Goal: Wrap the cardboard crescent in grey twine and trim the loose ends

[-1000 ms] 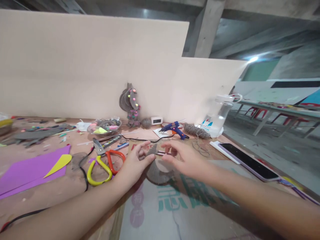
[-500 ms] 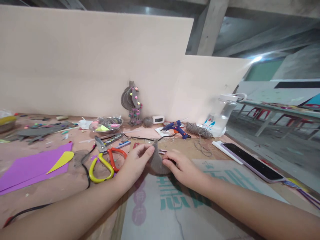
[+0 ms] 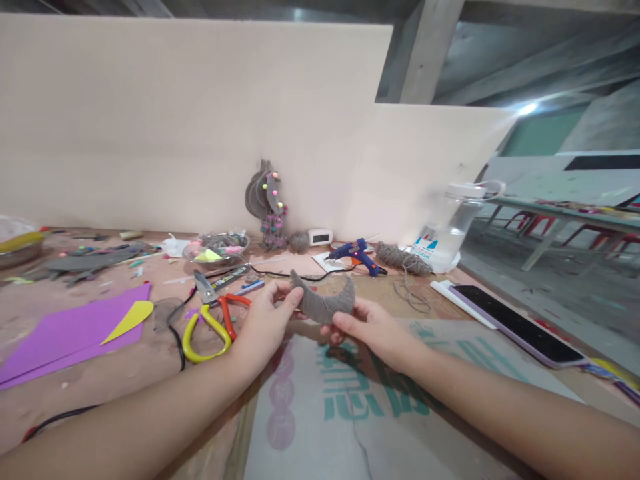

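Observation:
Between my hands is a grey crescent wrapped in yarn (image 3: 325, 303), held above the board with both its tips pointing up. My left hand (image 3: 273, 317) pinches its left end between thumb and fingers. At the lower right side, my right hand (image 3: 370, 328) grips it, thumb in front and fingers behind. Beneath lies a pale printed sheet (image 3: 295, 453) with green characters and purple circles. Scissors (image 3: 207, 333) with one yellow and one red handle rest just left of my left hand.
Behind the hands are a blue glue gun (image 3: 357, 252), a grey yarn bundle (image 3: 405, 259), a small white clock (image 3: 320, 237) and a hanging yarn ornament (image 3: 267, 200). A water bottle (image 3: 447, 230) and phone (image 3: 515, 323) stand right. Purple sheets (image 3: 65, 333) lie left.
The crescent has turned from nearly upright to lying level with tips up, so its whole shape shows. My right hand has shifted slightly right along it. The view has shifted a little.

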`<state>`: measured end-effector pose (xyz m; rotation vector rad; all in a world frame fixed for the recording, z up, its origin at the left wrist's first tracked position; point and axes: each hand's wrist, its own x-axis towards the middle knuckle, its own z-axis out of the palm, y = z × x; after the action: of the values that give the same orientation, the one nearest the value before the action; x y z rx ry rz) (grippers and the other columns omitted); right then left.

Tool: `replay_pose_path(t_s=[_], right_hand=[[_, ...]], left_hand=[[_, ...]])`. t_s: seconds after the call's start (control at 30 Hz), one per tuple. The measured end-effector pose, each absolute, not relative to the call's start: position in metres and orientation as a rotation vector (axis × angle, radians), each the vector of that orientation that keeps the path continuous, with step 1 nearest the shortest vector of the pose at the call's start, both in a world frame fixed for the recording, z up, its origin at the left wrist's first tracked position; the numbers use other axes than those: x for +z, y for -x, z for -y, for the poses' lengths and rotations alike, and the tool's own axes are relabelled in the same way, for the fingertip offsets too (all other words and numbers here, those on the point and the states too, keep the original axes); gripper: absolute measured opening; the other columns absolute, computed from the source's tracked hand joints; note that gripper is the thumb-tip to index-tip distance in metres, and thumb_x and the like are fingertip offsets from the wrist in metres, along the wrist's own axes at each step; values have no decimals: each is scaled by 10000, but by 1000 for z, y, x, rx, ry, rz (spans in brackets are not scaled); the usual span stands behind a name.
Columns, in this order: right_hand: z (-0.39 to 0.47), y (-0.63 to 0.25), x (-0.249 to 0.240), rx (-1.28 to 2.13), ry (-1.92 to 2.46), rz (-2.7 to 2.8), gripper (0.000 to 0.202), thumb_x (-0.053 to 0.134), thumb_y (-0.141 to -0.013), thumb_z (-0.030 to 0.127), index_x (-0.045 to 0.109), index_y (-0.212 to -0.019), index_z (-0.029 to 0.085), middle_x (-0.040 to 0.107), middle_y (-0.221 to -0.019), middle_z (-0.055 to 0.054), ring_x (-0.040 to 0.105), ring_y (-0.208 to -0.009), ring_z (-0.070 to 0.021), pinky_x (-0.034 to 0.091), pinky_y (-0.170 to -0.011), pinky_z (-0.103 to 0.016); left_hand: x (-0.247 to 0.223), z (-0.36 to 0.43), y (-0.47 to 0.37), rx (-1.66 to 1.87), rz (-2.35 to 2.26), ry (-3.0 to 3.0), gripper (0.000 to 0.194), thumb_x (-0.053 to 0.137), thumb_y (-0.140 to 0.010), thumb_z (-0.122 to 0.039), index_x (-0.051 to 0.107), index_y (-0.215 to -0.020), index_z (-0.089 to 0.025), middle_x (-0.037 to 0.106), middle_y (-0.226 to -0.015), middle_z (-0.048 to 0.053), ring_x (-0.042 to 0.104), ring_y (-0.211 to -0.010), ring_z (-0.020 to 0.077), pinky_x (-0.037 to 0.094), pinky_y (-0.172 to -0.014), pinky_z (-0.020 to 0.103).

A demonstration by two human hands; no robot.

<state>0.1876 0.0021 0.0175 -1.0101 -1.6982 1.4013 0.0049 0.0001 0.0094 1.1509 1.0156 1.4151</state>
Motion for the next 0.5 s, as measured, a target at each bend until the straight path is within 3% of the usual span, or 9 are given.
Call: replay_pose_path(t_s=[0.13, 0.27, 0.37, 0.5], right_hand=[[-3, -186, 16, 1216, 1143, 1629, 413, 573, -764, 558, 530, -667, 159, 559, -560, 11, 459, -468, -82, 364, -467, -212], [-9, -189, 15, 1107, 1186, 1494, 378, 567, -770, 546, 461, -692, 191, 417, -482, 71, 312, -384, -61, 234, -362, -192], [-10, -190, 13, 1161, 1178, 1473, 374, 566, -768, 547, 455, -713, 194, 395, -488, 74, 314, -385, -62, 207, -342, -184], [-8, -190, 13, 1190, 1164, 1466, 368, 592, -761, 532, 467, -722, 188, 390, -496, 73, 325, -399, -61, 208, -346, -172]], left_hand=[[12, 2, -6, 1354, -983, -1201, 307, 704, -692, -421, 572, -746, -150, 619, -676, -11, 590, -616, 111, 484, -623, 234], [12, 4, -5, 1325, -876, -1132, 331, 649, -735, -464, 615, -813, -144, 622, -702, 9, 577, -599, 100, 478, -571, 217], [12, 4, -4, 1209, -803, -1059, 302, 646, -752, -437, 581, -735, -142, 603, -655, -2, 545, -520, 73, 434, -485, 180], [11, 1, -1, 1128, -748, -985, 261, 616, -788, -378, 549, -698, -142, 628, -627, 14, 588, -524, 90, 449, -489, 181]])
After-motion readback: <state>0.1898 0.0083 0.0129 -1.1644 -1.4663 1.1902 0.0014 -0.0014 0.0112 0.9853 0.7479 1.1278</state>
